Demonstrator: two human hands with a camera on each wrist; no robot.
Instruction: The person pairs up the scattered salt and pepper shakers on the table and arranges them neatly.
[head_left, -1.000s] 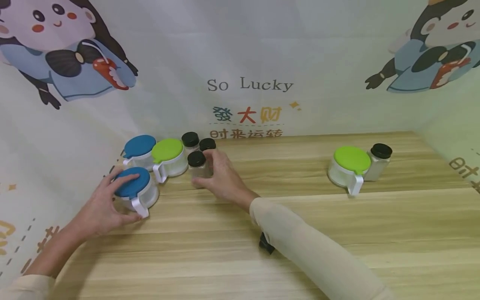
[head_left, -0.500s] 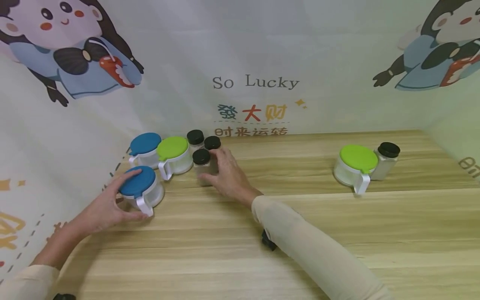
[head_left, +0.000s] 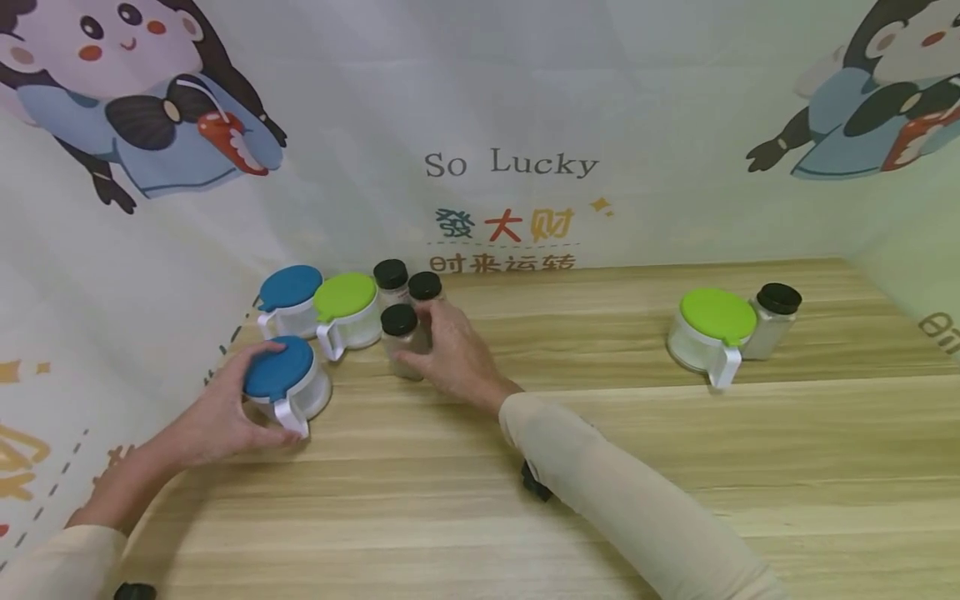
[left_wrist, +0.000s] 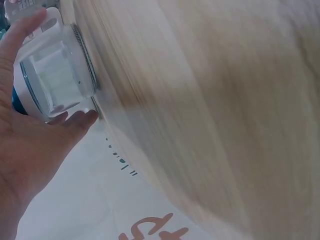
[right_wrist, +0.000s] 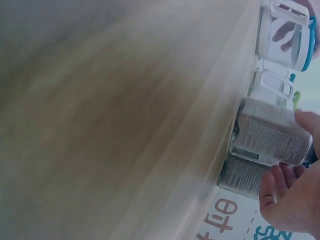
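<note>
My left hand (head_left: 213,425) grips a clear seasoning jar with a blue lid and white handle (head_left: 279,368) at the table's left. Its thumb lies along the handle and its fingers reach round the far side; the left wrist view shows the jar (left_wrist: 57,75) between thumb and fingers. My right hand (head_left: 459,354) holds a square spice bottle with a black cap (head_left: 399,319), thumb on the near side. In the right wrist view the bottle (right_wrist: 272,132) has small printed text, and my curled fingers overlap a second bottle (right_wrist: 242,175) behind it.
Behind my hands stand another blue-lidded jar (head_left: 291,287), a green-lidded jar (head_left: 345,297) and two more black-capped bottles, one at the back (head_left: 391,275). At the right, a green-lidded jar (head_left: 716,317) stands beside a black-capped bottle (head_left: 776,312). Printed cloth (head_left: 510,100) walls the table.
The head view has shifted a little. My right hand has brought its spice bottle slightly nearer and left; my left hand has brought the blue-lidded jar slightly nearer and right.
</note>
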